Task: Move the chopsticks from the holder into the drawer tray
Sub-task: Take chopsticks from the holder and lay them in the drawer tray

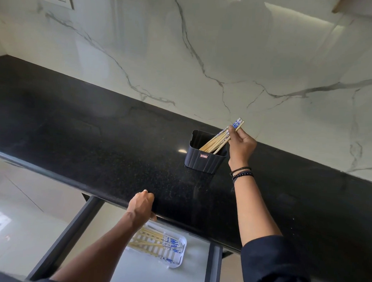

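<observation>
Bundle of chopsticks [216,141] is pinched by right hand [242,145], tips in holder [203,160]; counter [96,137] edge is gripped by left hand [141,204]. Sticks may be splayed & dropped if pinch slackens.

The holder [205,160] stands on the table [96,137], close to the wall [183,56] behind it, with a bundle of chopsticks [214,143] in it leaning right. Below the table's front edge the drawer [197,259] is pulled out. The tray [184,249] lies in it, holding more chopsticks [154,243].
</observation>
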